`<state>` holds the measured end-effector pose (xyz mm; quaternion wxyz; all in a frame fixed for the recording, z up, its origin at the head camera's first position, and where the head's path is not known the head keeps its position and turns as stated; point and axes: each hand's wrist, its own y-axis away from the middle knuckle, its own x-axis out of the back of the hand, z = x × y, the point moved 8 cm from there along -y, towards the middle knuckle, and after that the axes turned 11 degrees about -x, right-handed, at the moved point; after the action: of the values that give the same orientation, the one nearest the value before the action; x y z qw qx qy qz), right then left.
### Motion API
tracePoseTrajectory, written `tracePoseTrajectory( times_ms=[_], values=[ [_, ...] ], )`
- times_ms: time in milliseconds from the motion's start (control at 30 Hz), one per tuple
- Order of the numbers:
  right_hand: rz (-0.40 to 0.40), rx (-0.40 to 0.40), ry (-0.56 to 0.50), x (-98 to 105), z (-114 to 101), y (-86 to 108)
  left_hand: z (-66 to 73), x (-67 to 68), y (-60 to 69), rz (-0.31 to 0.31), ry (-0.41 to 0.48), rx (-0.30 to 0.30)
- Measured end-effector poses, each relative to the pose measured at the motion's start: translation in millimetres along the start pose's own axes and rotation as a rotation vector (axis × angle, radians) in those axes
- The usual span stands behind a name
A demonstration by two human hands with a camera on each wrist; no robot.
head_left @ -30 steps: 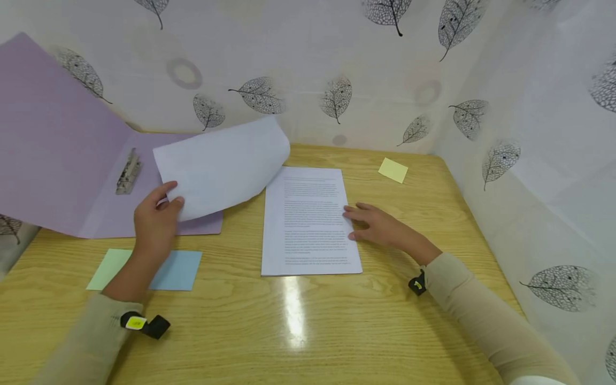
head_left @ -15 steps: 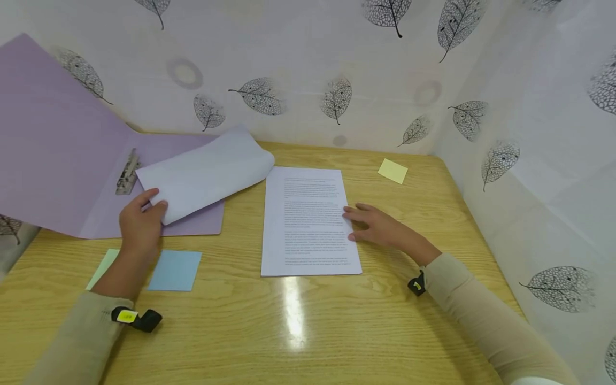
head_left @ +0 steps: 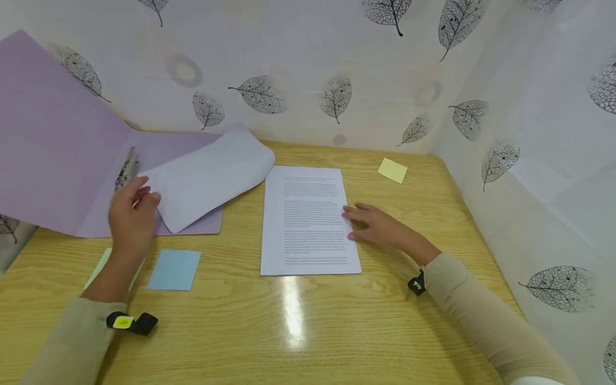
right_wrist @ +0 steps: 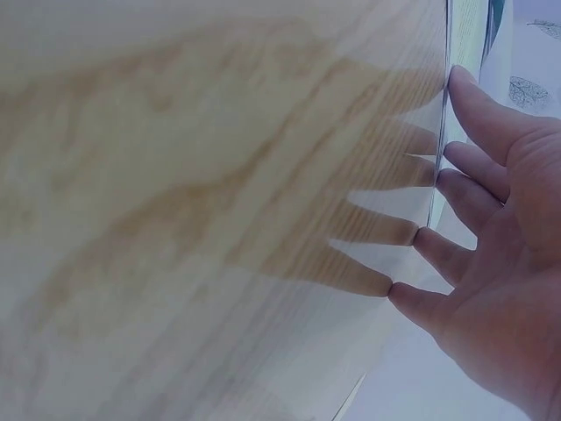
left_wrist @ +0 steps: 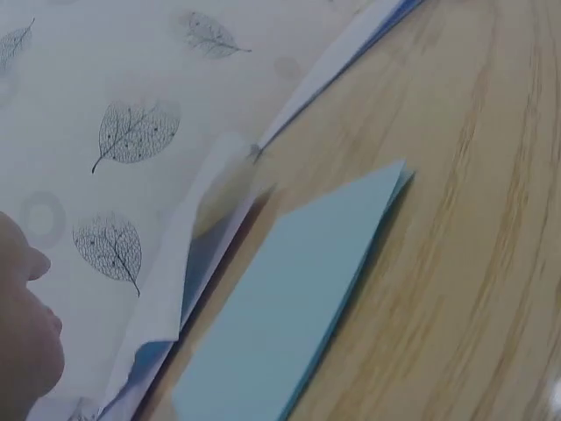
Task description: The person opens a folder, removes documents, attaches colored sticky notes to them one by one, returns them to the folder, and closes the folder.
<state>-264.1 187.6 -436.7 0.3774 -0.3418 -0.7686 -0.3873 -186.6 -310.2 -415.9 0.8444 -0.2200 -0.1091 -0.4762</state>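
Observation:
My left hand (head_left: 131,216) is at the left edge of a white sheet of paper (head_left: 212,176), pinching it near its upper left corner. The sheet lies slanted and curled over the open purple folder (head_left: 187,232), its lower left corner raised in the left wrist view. A metal clip (head_left: 127,170) on the folder's spine is partly hidden behind that hand. My right hand (head_left: 372,224) has its fingers spread, the fingertips touching the right edge of a stack of printed pages (head_left: 313,219). In the right wrist view, the fingertips line that edge.
A blue sticky note pad (head_left: 174,270) lies in front of the folder, with a green one (head_left: 98,267) partly under my left forearm. A small yellow note pad (head_left: 392,170) sits at the back right. A leaf-patterned curtain (head_left: 298,64) borders the wooden table (head_left: 231,331).
My left hand has brought the sheet left and down over the folder, shifting its hold towards the upper left corner. My right hand has stayed at the stack.

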Motion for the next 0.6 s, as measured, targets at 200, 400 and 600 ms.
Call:
tracePoseTrajectory(
  times_ms=[200,400,600],
  values=[
    [-0.002,-0.007,-0.003,0,1,-0.3,39.1,-31.5,18.4,-0.189,0.208,-0.129],
    [0.007,0.006,0.006,0,2,-0.1,69.3,-91.3,53.0,-0.501,0.194,-0.306],
    [0.009,-0.003,-0.001,-1,3,-0.9,71.5,-142.1,81.8,-0.762,0.044,-0.389]
  ],
)
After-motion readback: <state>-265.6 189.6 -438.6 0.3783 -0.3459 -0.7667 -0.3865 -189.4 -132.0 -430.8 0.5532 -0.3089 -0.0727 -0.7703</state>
